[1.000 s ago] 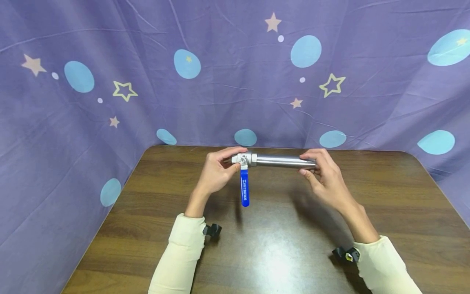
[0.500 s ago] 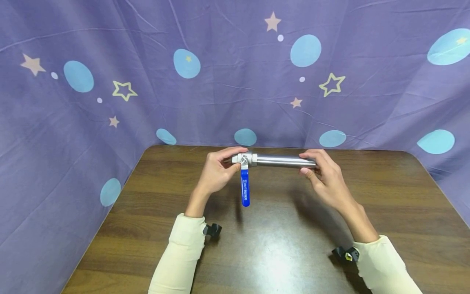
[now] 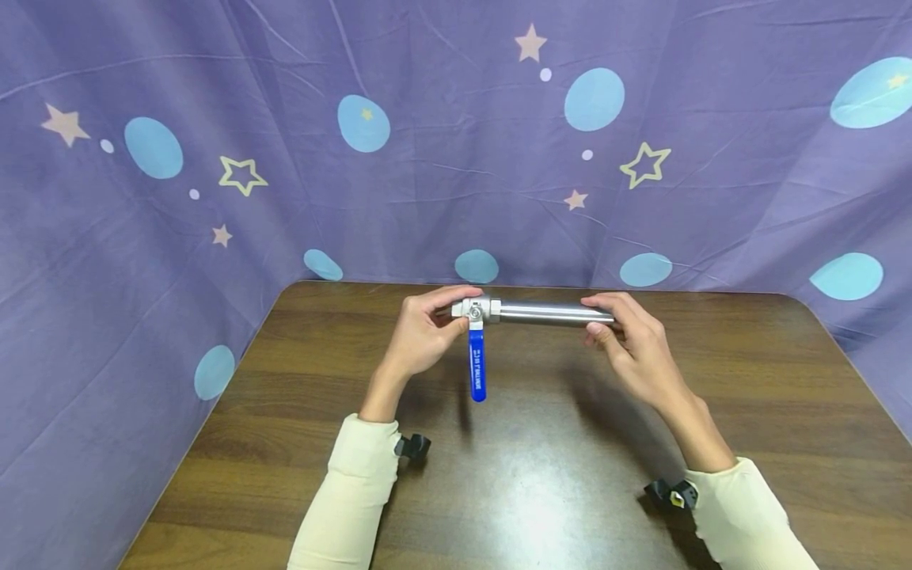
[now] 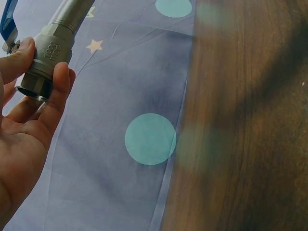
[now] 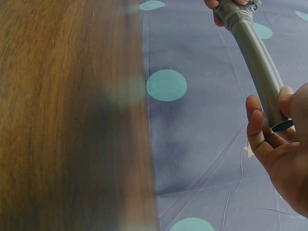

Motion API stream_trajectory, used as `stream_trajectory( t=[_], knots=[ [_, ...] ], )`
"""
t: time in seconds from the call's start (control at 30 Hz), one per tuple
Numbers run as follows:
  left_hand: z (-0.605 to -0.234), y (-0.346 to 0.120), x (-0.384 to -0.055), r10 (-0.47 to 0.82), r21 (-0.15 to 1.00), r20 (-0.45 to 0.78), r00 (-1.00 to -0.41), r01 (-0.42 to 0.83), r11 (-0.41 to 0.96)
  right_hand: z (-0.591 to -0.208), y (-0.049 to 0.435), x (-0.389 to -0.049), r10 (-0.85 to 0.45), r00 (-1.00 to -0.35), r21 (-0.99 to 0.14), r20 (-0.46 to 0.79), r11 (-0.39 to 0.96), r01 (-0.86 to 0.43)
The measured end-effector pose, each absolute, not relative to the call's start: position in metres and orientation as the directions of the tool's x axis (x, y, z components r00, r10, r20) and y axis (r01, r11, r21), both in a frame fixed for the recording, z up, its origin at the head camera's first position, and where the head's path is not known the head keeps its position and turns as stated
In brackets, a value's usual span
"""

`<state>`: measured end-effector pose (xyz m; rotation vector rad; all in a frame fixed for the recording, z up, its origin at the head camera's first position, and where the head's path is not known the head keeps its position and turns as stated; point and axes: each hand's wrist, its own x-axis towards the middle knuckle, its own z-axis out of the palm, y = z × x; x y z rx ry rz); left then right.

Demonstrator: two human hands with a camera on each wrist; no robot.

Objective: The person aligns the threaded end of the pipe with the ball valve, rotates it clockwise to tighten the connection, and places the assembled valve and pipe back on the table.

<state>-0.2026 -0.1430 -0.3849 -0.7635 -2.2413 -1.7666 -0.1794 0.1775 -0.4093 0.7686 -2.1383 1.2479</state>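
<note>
A silver ball valve (image 3: 486, 307) with a blue lever handle (image 3: 477, 366) is joined to a straight steel pipe (image 3: 545, 313), and the two lie level in a line above the table. My left hand (image 3: 423, 331) grips the valve body between thumb and fingers, close to its free end. In the left wrist view the valve's open round end (image 4: 34, 86) faces the palm. My right hand (image 3: 637, 340) holds the pipe's far end between thumb and fingertips. The right wrist view shows the pipe's open end (image 5: 282, 125) between those fingers. The lever points toward me.
Beneath the hands lies a brown wooden table (image 3: 285, 443) with rounded far corners. A purple curtain (image 3: 442, 206) with stars and blue ovals hangs along its back and left sides. Black camera mounts (image 3: 413, 447) sit at both pale sleeves.
The right thumb has shifted slightly along the pipe toward its right end. The valve and pipe have moved barely to the right; the left hand keeps its grip.
</note>
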Motion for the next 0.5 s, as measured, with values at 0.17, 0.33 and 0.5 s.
stream_trajectory(
  t=[0.17,0.33,0.5],
  knots=[
    [-0.3847,-0.1428,-0.2029,0.276,0.849,0.452,-0.848,0.504,0.160,-0.4086,0.1786,-0.1798,-0.207,-0.699,-0.589,0.685,0.408,-0.698],
    [-0.3842,-0.1424,-0.2031,0.276,0.845,0.463,-0.842,0.513,0.150,-0.4078,0.1785,-0.1800,-0.209,-0.702,-0.591,0.681,0.409,-0.695],
    [-0.3848,-0.1434,-0.2034,0.273,0.839,0.474,-0.837,0.524,0.149,-0.4084,0.1774,-0.1794,-0.203,-0.702,-0.591,0.683,0.411,-0.694]
  ],
)
